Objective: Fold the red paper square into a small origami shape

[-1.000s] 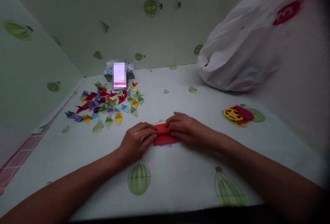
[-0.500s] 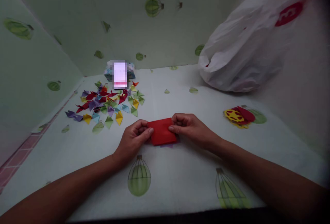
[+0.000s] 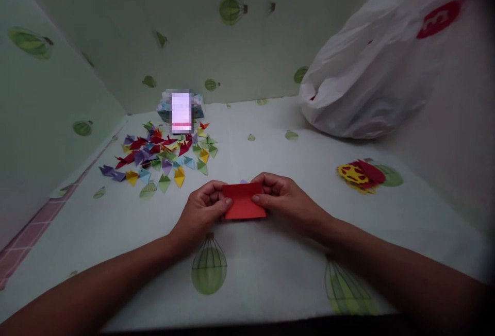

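A folded red paper rectangle (image 3: pixel 243 201) is held between both hands just above the table. My left hand (image 3: pixel 203 210) pinches its left edge with thumb on top. My right hand (image 3: pixel 284 199) pinches its right edge the same way. A sliver of purple paper (image 3: pixel 243 182) peeks out behind the red sheet's top edge. The fingers under the sheet are hidden.
A heap of several small folded paper pieces (image 3: pixel 164 153) in many colours lies at the back left, with a small box (image 3: pixel 181 109) behind it. A white plastic bag (image 3: pixel 379 68) sits back right. Red and yellow papers (image 3: pixel 361 173) lie on the right of the balloon-patterned table (image 3: pixel 247 274).
The hands stopped pressing the red paper flat on the table and lifted it, each now pinching one side edge. The paper shows as a wider flat rectangle.
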The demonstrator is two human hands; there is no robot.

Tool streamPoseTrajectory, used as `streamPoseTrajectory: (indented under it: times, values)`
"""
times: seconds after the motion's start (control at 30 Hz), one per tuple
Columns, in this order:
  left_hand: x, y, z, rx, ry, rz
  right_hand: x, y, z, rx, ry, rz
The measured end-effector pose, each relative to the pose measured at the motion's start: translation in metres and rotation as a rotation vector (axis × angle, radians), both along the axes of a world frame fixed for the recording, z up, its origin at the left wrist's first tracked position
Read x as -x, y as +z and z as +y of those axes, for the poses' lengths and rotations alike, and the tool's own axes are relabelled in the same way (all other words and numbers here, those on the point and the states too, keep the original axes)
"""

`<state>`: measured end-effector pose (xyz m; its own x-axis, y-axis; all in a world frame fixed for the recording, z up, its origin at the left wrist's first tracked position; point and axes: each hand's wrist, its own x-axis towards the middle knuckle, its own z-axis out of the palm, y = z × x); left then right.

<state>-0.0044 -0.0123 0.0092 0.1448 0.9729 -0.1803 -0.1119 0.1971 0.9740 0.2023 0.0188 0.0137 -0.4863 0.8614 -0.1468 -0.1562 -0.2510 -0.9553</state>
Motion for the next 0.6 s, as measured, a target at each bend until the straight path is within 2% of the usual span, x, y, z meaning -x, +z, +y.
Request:
streamPoseTrajectory:
  times: [0.13,0.27,0.47,0.6]
  values:
    - [0.003,-0.003,0.004,-0.033,0.018,-0.065,0.0,0.0,0.001,-0.029,-0.066,0.026]
    - [0.004,-0.002,0.006,-0.062,-0.019,-0.118,-0.003,0.0,0.002,-0.062,-0.063,0.008]
    - [0.004,0.002,0.002,-0.059,-0.05,-0.124,-0.005,0.009,0.002,-0.204,-0.056,-0.087]
    - [0.006,-0.002,0.003,-0.178,-0.138,-0.105,-0.004,0.009,0.001,-0.13,-0.099,-0.032]
